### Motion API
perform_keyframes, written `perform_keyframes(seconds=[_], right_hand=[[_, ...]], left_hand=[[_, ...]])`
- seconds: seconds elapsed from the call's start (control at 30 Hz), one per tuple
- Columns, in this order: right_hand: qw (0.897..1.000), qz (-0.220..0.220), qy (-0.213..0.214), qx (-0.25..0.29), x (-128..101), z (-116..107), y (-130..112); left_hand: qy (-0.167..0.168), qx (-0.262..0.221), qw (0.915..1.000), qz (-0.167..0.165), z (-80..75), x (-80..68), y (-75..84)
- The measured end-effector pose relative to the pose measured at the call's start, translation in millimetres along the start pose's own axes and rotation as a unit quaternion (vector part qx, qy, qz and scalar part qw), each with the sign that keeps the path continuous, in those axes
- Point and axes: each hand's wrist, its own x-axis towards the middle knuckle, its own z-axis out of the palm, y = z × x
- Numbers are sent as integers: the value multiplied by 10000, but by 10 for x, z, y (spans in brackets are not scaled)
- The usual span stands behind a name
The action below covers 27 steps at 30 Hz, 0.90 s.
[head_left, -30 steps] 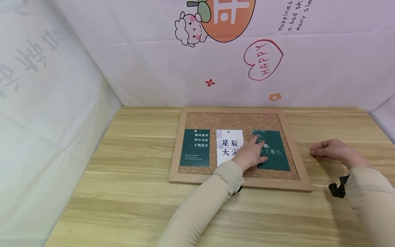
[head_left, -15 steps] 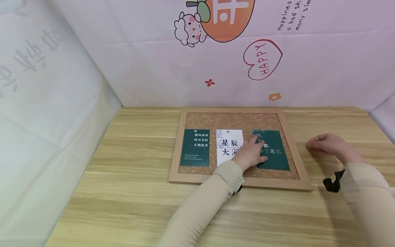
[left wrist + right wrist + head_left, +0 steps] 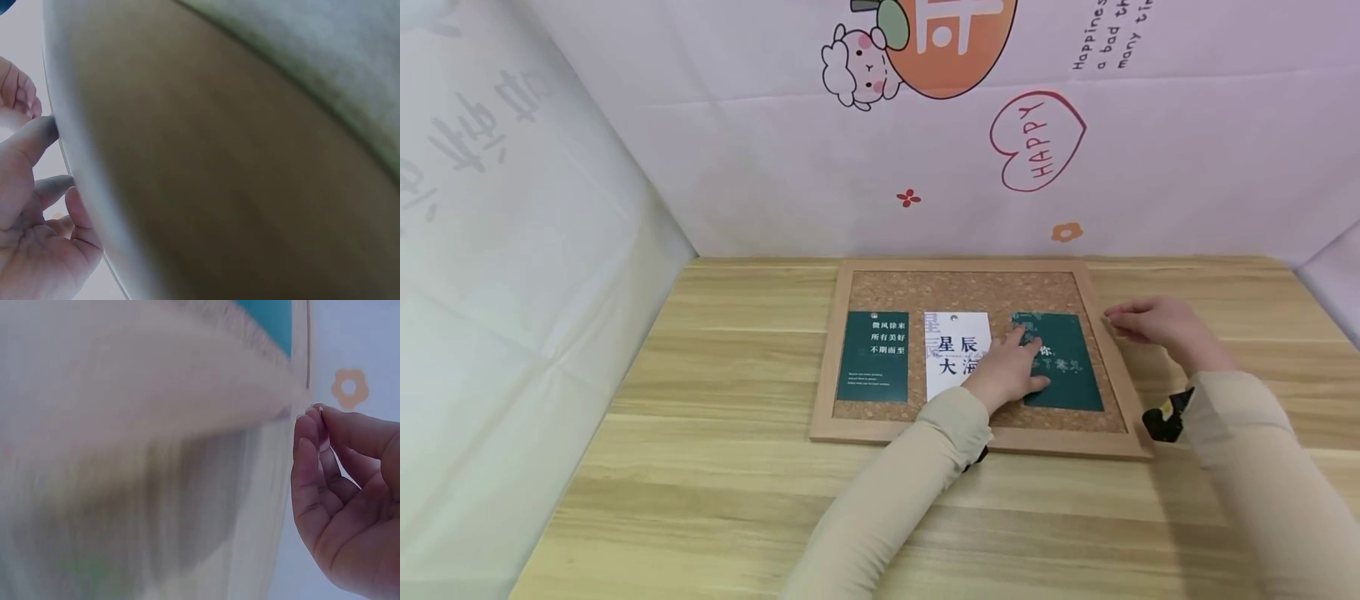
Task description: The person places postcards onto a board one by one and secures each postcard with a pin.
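While the left hand is pressing flat, its fingers loosely spread, on the near-left part of the dark green card, that card is lying at the right end of the cork board, which is resting on the wooden table. Two other cards are already sitting on the cork: a green card at the left and a white card in the middle, the white one showing what looks like a small pin near its top edge. Judging by this, two placements are looking finished and the third is looking only held down, not yet fastened.

The right hand is hovering over the board's right frame, its fingers curling together; in the right wrist view the thumb and forefinger tips are meeting around a tiny pale speck, possibly a pin, though it is too small to be sure. Whether the green card at the left is carrying a pin is not showing. Both wrist views are mostly filling with blurred surfaces close to the lens, so the board is hardly readable there, and the left hand is hiding part of the dark green card's print.
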Motion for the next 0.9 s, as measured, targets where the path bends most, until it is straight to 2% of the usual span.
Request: perform_keyframes(seconds=[0.4, 0.57, 0.67, 0.9], right_hand=[[9998, -102, 56, 152, 216, 286, -312], [9978, -223, 60, 615, 306, 379, -335], [9971, -239, 31, 718, 349, 424, -341], [9980, 143, 45, 611, 360, 523, -427]], left_hand=[[-17, 23, 10000, -50, -7, 15, 5], [-5, 1, 10000, -25, -9, 15, 2], [16, 22, 10000, -2, -7, 20, -3], [20, 108, 9999, 47, 7, 39, -6]])
